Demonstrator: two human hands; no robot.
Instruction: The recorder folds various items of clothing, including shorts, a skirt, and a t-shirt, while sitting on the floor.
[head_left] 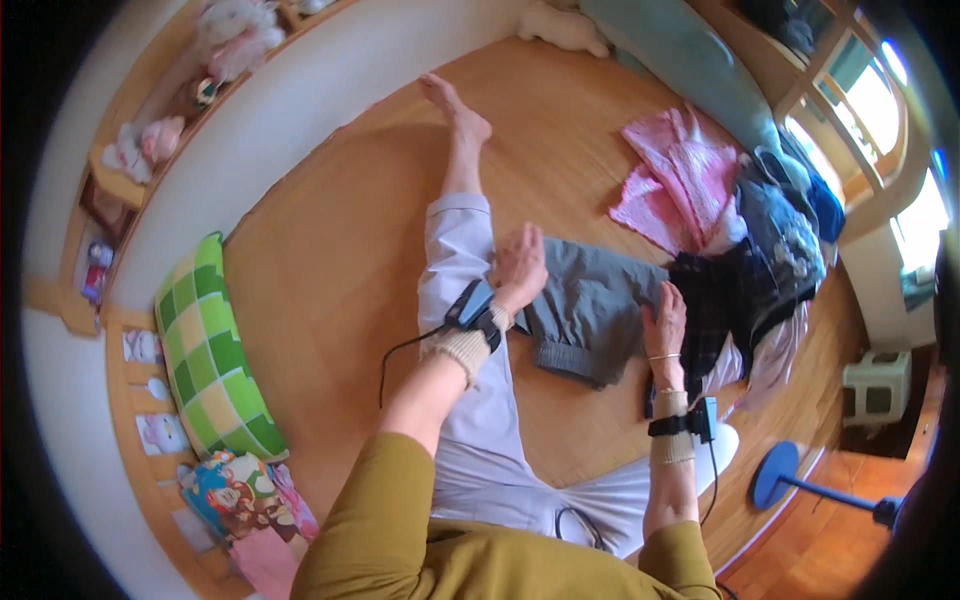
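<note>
Between my hands lies a grey pair of elastic-waist pants or shorts [598, 295], spread on the wooden bed surface, the gathered waistband toward me. My left hand [520, 268] is at the left edge of this garment, fingers stretched out; whether it touches the cloth is hard to tell. On the opposite side, my right hand [666, 325] stands at the right edge with fingers straight and thumb apart. Neither hand grips anything visible. Both wrists carry strapped-on devices with cables.
To the right is a heap of dark and blue clothes [775, 250], with a pink knitted piece [680, 180] beyond. A green checked pillow [215, 350] leans at the left rail. My outstretched leg [460, 240] lies left of the garment. A blue stand [775, 475] is lower right.
</note>
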